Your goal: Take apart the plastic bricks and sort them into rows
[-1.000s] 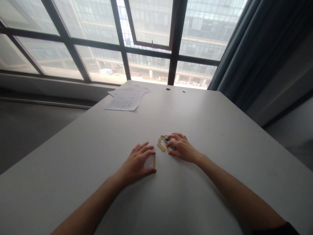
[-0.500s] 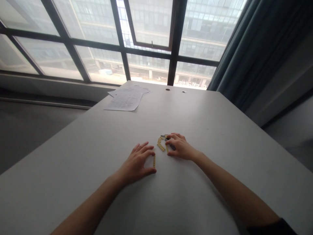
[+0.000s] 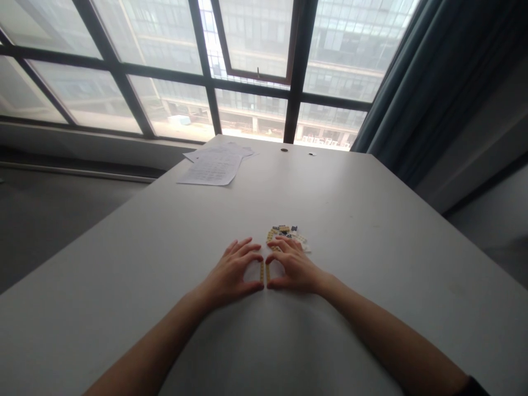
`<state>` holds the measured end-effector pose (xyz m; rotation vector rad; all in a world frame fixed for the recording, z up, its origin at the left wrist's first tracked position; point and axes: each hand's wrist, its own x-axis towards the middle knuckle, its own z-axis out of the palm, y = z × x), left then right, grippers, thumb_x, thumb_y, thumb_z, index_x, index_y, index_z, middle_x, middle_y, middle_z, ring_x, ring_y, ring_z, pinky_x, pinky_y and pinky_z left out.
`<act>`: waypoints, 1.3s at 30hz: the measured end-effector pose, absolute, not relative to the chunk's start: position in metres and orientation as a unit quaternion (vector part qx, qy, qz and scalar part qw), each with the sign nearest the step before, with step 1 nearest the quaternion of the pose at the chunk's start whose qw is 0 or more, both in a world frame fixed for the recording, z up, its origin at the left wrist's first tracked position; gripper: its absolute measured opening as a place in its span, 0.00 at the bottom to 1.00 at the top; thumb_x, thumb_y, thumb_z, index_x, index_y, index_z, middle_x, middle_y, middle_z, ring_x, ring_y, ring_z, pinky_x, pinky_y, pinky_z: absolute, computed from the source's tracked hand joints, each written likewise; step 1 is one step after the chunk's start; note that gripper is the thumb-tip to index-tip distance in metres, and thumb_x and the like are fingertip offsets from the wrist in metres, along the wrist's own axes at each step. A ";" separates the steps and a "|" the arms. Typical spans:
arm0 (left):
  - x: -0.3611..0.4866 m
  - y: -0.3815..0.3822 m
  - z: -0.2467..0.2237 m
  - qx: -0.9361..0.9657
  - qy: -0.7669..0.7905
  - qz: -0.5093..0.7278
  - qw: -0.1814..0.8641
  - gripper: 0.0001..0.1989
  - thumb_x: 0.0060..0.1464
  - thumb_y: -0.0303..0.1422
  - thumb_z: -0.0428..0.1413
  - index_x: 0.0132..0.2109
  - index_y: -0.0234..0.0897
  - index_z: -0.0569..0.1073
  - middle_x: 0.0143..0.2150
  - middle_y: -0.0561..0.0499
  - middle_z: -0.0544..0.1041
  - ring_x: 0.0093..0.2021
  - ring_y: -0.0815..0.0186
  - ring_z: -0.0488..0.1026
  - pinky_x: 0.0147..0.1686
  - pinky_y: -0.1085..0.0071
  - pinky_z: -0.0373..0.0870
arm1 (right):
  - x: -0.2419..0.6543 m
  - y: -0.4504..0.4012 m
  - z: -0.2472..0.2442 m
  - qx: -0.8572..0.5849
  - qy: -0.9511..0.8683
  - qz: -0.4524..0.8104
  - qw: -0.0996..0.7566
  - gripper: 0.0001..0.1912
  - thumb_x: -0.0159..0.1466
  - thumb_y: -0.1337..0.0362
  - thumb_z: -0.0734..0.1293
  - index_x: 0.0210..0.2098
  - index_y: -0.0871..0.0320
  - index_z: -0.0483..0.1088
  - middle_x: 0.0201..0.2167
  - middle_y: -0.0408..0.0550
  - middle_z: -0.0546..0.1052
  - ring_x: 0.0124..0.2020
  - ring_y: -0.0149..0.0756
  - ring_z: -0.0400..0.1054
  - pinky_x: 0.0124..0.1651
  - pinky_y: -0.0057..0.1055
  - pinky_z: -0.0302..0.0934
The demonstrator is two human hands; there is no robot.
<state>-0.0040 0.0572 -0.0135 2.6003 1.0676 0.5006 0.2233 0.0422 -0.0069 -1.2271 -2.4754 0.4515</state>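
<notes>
My left hand [image 3: 231, 270] grips a narrow tan building brick [image 3: 262, 271] lengthwise, thumb at its near end and index finger at its far end. In the same way my right hand [image 3: 297, 268] holds a second tan building brick [image 3: 268, 271]. The two long bricks stand side by side on the tabletop, with a thin gap between them. Just beyond my right hand lies a small pile of tan, white and dark grey bricks [image 3: 284, 228], partly covered by my fingers.
The white table [image 3: 165, 242] stretches toward the windows. Printed paper sheets [image 3: 214, 168] lie at its far left. A round cable hole [image 3: 284, 149] sits near the far edge, and a dark curtain [image 3: 396, 82] hangs at the right.
My right hand has come toward me and left from the pile, bringing its tan brick beside the left one. White pieces it covered now show. My left hand has barely moved.
</notes>
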 end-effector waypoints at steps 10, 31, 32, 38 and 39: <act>-0.004 0.057 -0.014 0.904 0.368 0.168 0.139 0.22 0.49 0.42 0.59 0.52 0.42 0.70 0.61 0.46 0.67 0.66 0.50 0.53 0.64 0.47 0.44 | 0.225 0.041 -0.009 -0.436 -0.869 0.161 0.172 0.27 0.51 0.50 0.74 0.47 0.52 0.70 0.60 0.52 0.63 0.65 0.51 0.47 0.63 0.53 0.40; 0.000 0.056 -0.016 0.905 0.365 0.178 0.125 0.29 0.46 0.49 0.61 0.53 0.43 0.70 0.60 0.45 0.67 0.65 0.48 0.54 0.64 0.45 0.41 | 0.231 0.035 -0.010 -0.468 -0.843 0.142 0.221 0.20 0.54 0.55 0.73 0.45 0.52 0.73 0.58 0.50 0.66 0.63 0.49 0.50 0.63 0.51 0.41; 0.001 0.055 -0.015 0.904 0.367 0.181 0.120 0.28 0.46 0.49 0.61 0.53 0.43 0.70 0.59 0.46 0.68 0.65 0.48 0.54 0.64 0.45 0.41 | 0.231 0.036 -0.010 -0.469 -0.841 0.142 0.230 0.19 0.54 0.56 0.73 0.44 0.52 0.73 0.57 0.49 0.67 0.63 0.48 0.50 0.63 0.50 0.41; 0.009 0.051 -0.015 0.901 0.377 0.186 0.112 0.23 0.49 0.46 0.60 0.50 0.43 0.73 0.58 0.47 0.70 0.64 0.49 0.56 0.64 0.44 0.40 | 0.231 0.037 -0.011 -0.501 -0.801 0.117 0.306 0.13 0.57 0.60 0.71 0.42 0.52 0.74 0.53 0.49 0.70 0.61 0.45 0.54 0.62 0.46 0.45; 0.009 0.051 -0.014 0.899 0.377 0.189 0.118 0.22 0.49 0.46 0.60 0.50 0.44 0.74 0.58 0.47 0.71 0.64 0.49 0.56 0.64 0.44 0.39 | 0.232 0.037 -0.012 -0.505 -0.796 0.115 0.314 0.13 0.57 0.60 0.71 0.41 0.52 0.74 0.53 0.49 0.70 0.60 0.45 0.54 0.62 0.46 0.45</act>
